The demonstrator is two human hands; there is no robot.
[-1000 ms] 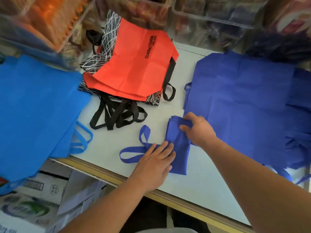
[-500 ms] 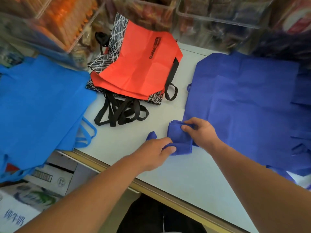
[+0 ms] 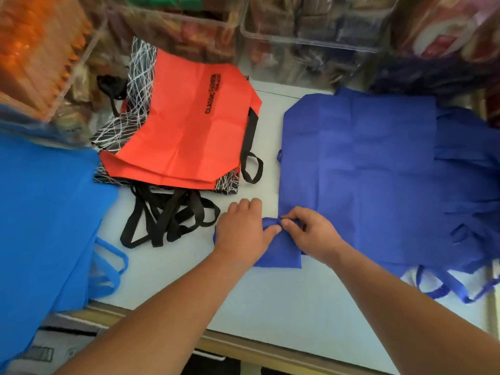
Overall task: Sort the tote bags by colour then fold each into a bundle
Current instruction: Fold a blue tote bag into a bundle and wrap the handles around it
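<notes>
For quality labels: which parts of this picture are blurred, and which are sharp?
Head view: the clear bins and orange packets at the top are smeared by blur; the red bag, left hand and right hand are fairly sharp.

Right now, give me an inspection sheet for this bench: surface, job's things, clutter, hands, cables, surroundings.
surface: white table, wooden front edge.
job's things: part-folded dark blue bag at the middle; dark blue pile on the right; light blue pile on the left, hanging over the edge; red bag lying on a black-and-white bag at the back, black straps loose in front of them.
clutter: nothing seen.
hands: left hand grips the dark blue bag's left end; right hand pinches its top fold.
cables: nothing seen.
surroundings: clear bins of packaged goods behind the table; boxes below it, blurred.
</notes>
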